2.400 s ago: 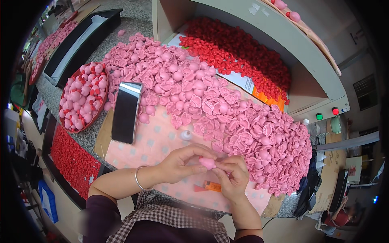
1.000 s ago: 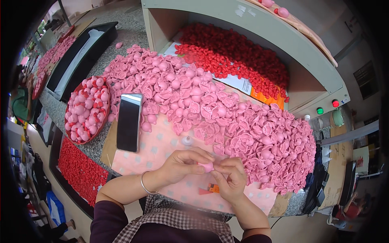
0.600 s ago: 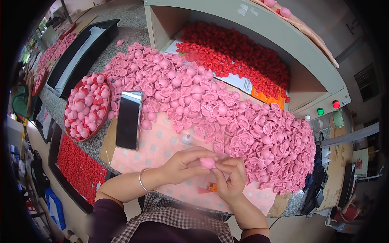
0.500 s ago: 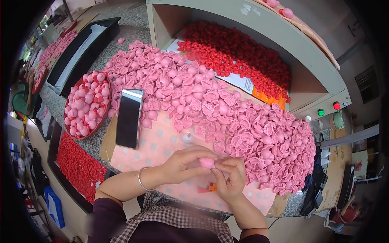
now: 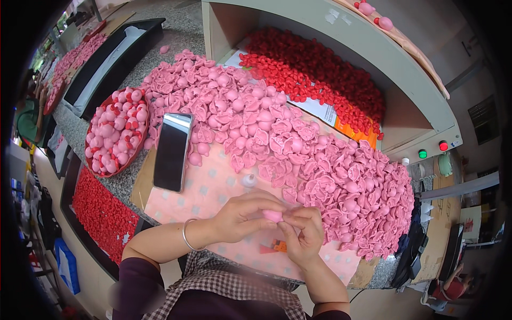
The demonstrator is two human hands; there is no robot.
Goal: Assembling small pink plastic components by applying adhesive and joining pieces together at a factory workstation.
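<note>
Fingertips of my left hand (image 5: 242, 213) and right hand (image 5: 303, 234) pinch one pink piece (image 5: 273, 215) between them, other fingers curled, above the mat (image 5: 213, 184).

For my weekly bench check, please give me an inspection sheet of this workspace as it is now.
Surface: speckled grey stone counter, partly under a pink dotted cloth.
Job's things: small pink soft piece pinched by both hands; big heap of pink moulded pieces.
Clutter: black smartphone, red bowl of pink round pieces, small white bottle cap, red pieces in the open box.
Grips: left hand and right hand both closed on the piece.
Cables: nothing seen.
Surroundings: green and red buttons; black tray.
</note>
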